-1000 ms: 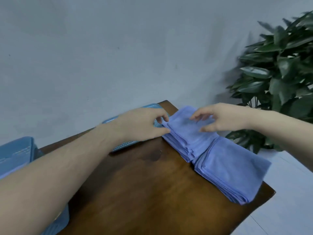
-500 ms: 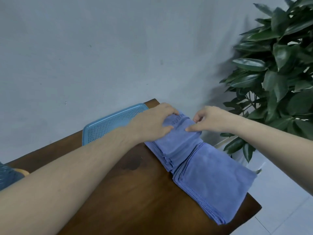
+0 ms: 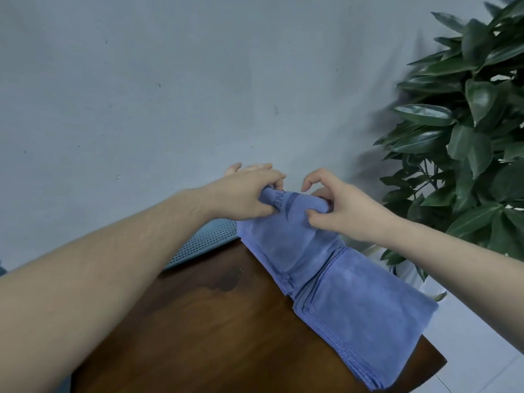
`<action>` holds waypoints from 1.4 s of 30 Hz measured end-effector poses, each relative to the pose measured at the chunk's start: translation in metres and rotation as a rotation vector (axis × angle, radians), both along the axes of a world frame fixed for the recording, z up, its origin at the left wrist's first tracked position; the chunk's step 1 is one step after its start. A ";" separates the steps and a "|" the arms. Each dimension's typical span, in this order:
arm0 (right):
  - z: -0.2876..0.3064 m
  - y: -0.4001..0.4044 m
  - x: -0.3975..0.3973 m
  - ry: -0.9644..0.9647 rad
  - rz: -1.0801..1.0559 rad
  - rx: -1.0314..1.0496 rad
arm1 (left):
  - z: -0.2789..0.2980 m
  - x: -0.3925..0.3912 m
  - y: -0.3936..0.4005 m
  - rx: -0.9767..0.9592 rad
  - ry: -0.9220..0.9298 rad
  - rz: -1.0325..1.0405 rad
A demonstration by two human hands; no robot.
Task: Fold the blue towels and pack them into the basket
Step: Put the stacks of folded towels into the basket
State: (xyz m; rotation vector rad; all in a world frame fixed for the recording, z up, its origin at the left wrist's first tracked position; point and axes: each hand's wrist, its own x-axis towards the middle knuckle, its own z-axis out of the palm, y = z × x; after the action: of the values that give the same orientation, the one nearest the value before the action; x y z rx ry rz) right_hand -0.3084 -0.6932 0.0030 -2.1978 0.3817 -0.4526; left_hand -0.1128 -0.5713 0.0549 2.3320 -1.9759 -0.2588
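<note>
Pinching the top towel [image 3: 286,222] off the stack [image 3: 363,316] at the table's [image 3: 212,336] far edge, left hand [image 3: 243,194] and right hand [image 3: 337,205] each grip 1 corner; best lift evenly so lower layers stay flat.

A dark brown wooden table [image 3: 215,330] fills the lower middle of the frame, one corner pointing to the lower right. A darker stain [image 3: 226,280] marks its top near the centre. Along its right edge lies a stack of blue towels [image 3: 365,321], its near end overhanging the edge slightly. A second towel pile [image 3: 286,251] sits just behind, touching the first. At the table's far left edge, a perforated blue basket [image 3: 204,245] rests partly hidden behind an arm.
</note>
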 end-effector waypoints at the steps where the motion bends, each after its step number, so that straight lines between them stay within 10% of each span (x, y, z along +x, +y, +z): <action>1: 0.000 0.002 0.002 -0.028 0.008 0.035 | 0.006 0.001 0.006 -0.014 0.024 0.010; 10: 0.020 0.041 0.043 -0.188 0.027 0.552 | 0.035 0.022 0.086 -0.355 0.543 0.234; 20: 0.055 0.151 0.123 -0.215 0.182 0.530 | 0.062 0.047 0.245 -0.565 1.022 0.363; 34: 0.078 0.353 0.234 -0.175 0.352 0.757 | 0.064 0.097 0.446 -0.807 1.050 0.643; 42: 0.075 0.412 0.271 -0.033 0.375 0.300 | 0.043 0.132 0.507 -0.641 1.173 0.778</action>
State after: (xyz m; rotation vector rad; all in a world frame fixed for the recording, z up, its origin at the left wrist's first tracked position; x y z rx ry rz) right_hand -0.0376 -0.2812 0.0785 -1.9083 0.0116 -0.2082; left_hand 0.0188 -0.0638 0.0978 1.6442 -0.4572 -0.6062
